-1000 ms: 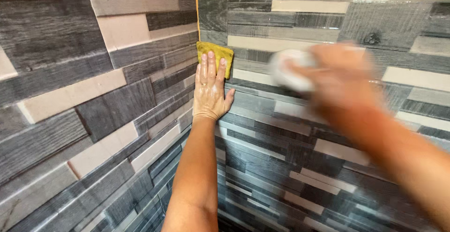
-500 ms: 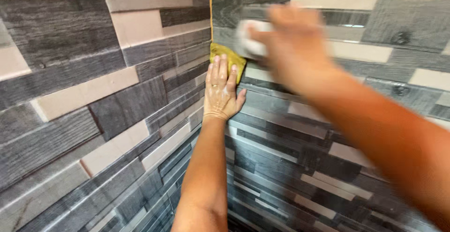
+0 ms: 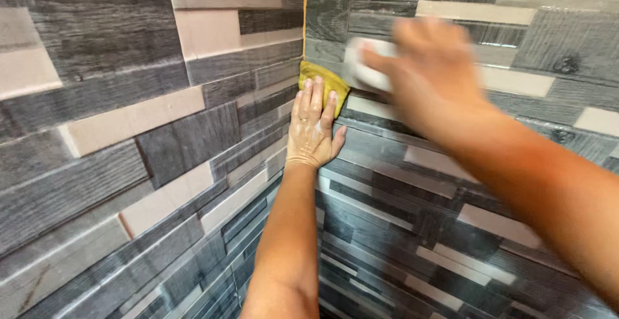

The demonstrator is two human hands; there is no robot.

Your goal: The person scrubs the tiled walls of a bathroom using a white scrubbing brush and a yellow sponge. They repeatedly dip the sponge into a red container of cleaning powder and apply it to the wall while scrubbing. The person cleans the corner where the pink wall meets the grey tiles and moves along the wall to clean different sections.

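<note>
While the left hand (image 3: pixel 313 129) lies flat, fingers straight, pinning a yellow cloth (image 3: pixel 324 81) into the corner where the two tiled walls (image 3: pixel 129 99) meet, its grip is really only pressure, so the cloth could slide down the glossy tile if the palm eases. To the right, the right hand (image 3: pixel 432 74) is blurred with motion, its grip curled round a white pad (image 3: pixel 364 61) held against the wall just beside the cloth. A wide stroke might knock the cloth loose, or snag on the raised tile edges (image 3: pixel 451 10).
</note>
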